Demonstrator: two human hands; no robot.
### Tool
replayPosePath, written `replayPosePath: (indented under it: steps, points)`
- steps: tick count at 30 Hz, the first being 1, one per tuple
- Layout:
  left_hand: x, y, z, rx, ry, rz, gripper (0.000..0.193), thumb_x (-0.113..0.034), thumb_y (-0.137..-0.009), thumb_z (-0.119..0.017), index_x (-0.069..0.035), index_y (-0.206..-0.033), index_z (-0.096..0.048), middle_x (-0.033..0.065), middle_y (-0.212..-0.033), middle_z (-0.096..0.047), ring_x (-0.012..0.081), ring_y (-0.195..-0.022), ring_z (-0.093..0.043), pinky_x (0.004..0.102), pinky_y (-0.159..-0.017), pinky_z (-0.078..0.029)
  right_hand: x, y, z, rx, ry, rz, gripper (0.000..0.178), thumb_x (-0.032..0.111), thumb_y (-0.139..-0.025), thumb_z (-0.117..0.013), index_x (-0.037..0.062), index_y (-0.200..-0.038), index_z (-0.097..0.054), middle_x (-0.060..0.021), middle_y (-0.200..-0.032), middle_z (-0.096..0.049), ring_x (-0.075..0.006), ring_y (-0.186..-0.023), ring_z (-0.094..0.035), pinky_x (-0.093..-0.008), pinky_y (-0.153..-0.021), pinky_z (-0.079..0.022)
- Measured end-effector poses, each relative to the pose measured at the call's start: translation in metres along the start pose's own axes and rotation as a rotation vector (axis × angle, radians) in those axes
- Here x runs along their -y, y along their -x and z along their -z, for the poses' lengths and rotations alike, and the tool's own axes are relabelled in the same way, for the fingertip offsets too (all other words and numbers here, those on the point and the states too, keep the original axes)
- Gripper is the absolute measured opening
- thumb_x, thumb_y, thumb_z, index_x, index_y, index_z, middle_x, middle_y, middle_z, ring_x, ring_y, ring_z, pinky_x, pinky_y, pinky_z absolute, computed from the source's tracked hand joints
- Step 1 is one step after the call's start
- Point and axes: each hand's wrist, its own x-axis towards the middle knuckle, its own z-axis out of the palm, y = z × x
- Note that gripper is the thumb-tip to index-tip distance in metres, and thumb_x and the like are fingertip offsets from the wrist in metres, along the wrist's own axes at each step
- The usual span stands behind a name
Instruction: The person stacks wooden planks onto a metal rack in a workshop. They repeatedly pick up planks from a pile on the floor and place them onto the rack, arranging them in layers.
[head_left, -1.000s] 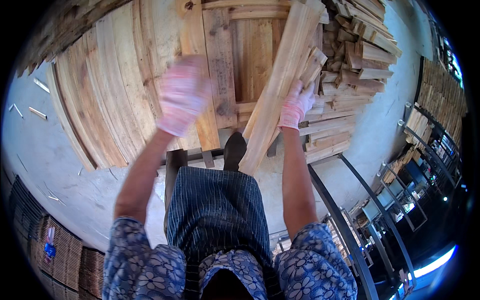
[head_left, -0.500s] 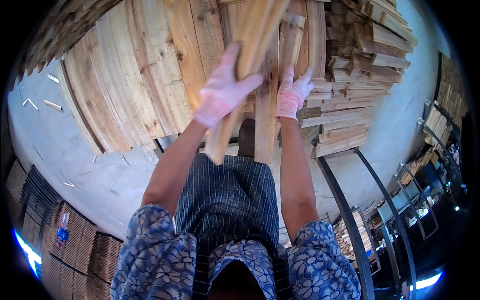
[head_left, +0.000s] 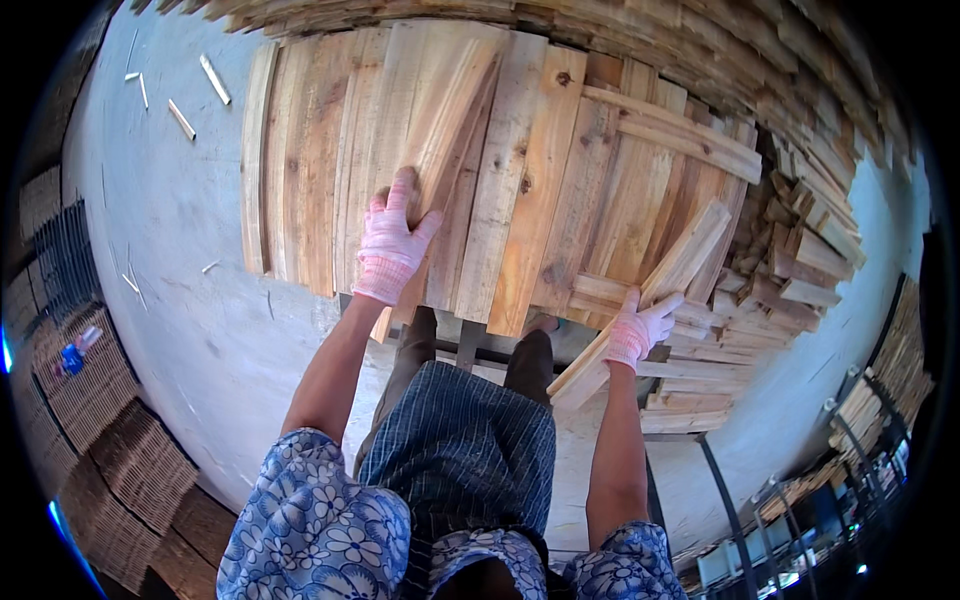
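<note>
My left hand [head_left: 393, 240], in a white and pink knitted glove, is closed on a long wooden board [head_left: 455, 95]. That board slants over the row of planks [head_left: 500, 175] laid side by side on the worktable, its near end past their front edge. My right hand [head_left: 642, 332], gloved alike, grips a second, narrower board [head_left: 690, 248] near its middle. This one lies at a slant across the right part of the row, its near end sticking out toward me. The palms and some fingers are hidden.
Another narrow board [head_left: 690, 140] lies crosswise on the planks at the far right. Stacked short wood pieces [head_left: 790, 270] rise beside the table's right end. A long timber pile [head_left: 700, 50] runs along the back. Wood slivers [head_left: 182, 120] lie on the grey floor at left.
My left hand has moved left with its board and lowered it onto the planks. My right hand has moved right and now holds a slanted board. The view has shifted leftward along the table.
</note>
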Motion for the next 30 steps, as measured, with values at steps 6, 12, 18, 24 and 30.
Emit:
replayPosePath:
  steps: [6, 12, 18, 24, 30]
  points:
    - [-0.030, -0.026, -0.020, -0.008, -0.227, 0.020, 0.087, -0.040, -0.085, -0.077, -0.018, -0.158, -0.034, 0.0274, -0.138, -0.051, 0.0446, -0.124, -0.052, 0.0524, -0.105, -0.045, 0.009, -0.007, 0.014, 0.052, -0.011, 0.009, 0.100, 0.046, -0.088, -0.075, 0.0181, -0.164, -0.018, -0.0304, -0.134, -0.049, -0.0510, -0.123, -0.052, -0.0559, -0.101, -0.047]
    - [-0.019, -0.049, 0.000, 0.121, 0.002, 0.170, 0.090, -0.037, -0.078, -0.080, -0.020, -0.154, -0.038, 0.0252, -0.135, -0.052, 0.0442, -0.123, -0.053, 0.0548, -0.105, -0.044, 0.049, 0.018, 0.048, 0.118, -0.217, 0.511, 0.094, 0.026, -0.081, -0.083, 0.0159, -0.160, -0.032, -0.0240, -0.133, -0.052, -0.0438, -0.120, -0.055, -0.0529, -0.101, -0.047]
    - [0.059, 0.034, 0.024, -0.316, 0.593, 0.266, 0.106, -0.030, -0.073, -0.082, -0.005, -0.158, -0.025, 0.0228, -0.141, -0.052, 0.0355, -0.130, -0.054, 0.0443, -0.109, -0.045, 0.253, 0.068, 0.096, 0.266, -0.123, 1.157, 0.093, 0.014, -0.078, -0.082, 0.0183, -0.159, -0.036, -0.0246, -0.130, -0.052, -0.0441, -0.121, -0.052, -0.0529, -0.105, -0.044]
    - [0.145, 0.145, 0.090, -0.031, 1.341, 0.691, 0.058, -0.011, -0.079, -0.080, 0.000, -0.131, -0.058, 0.0138, -0.114, -0.069, 0.0249, -0.106, -0.067, 0.0371, -0.093, -0.055, 0.467, 0.127, 0.080, 0.269, 0.150, 1.564, 0.090, 0.017, -0.082, -0.078, 0.0265, -0.160, -0.035, -0.0222, -0.143, -0.046, -0.0450, -0.129, -0.048, -0.0486, -0.115, -0.040]
    - [0.253, 0.222, 0.026, -0.164, 1.736, 1.204, 0.041, 0.004, -0.079, -0.077, -0.001, -0.114, -0.057, 0.0133, -0.095, -0.068, 0.0284, -0.083, -0.071, 0.0453, -0.082, -0.064, 0.571, 0.166, 0.018, 0.180, 0.460, 1.550, 0.089, 0.028, -0.086, -0.078, 0.0381, -0.160, -0.031, -0.0180, -0.148, -0.045, -0.0425, -0.135, -0.047, -0.0496, -0.113, -0.042]
